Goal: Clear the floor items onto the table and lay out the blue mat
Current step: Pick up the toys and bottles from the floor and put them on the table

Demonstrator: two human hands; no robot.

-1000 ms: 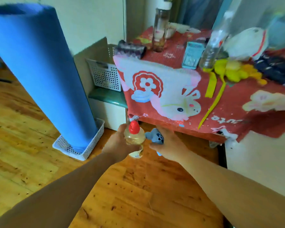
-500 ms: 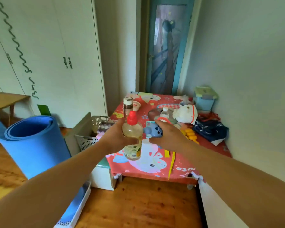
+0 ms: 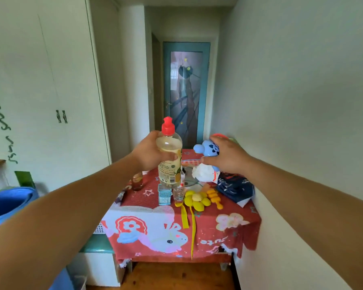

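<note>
The left hand (image 3: 150, 153) is wrapped tight around a bottle (image 3: 169, 158) with a red cap, held upright in the air above the table (image 3: 228, 231). The right hand (image 3: 228, 156) grips a blue toy (image 3: 205, 148) beside it, also over the table. The rolled blue mat (image 3: 7, 203) stands at the left edge, well apart from the hands.

Soft daylight, slight blur, warped edges
</note>
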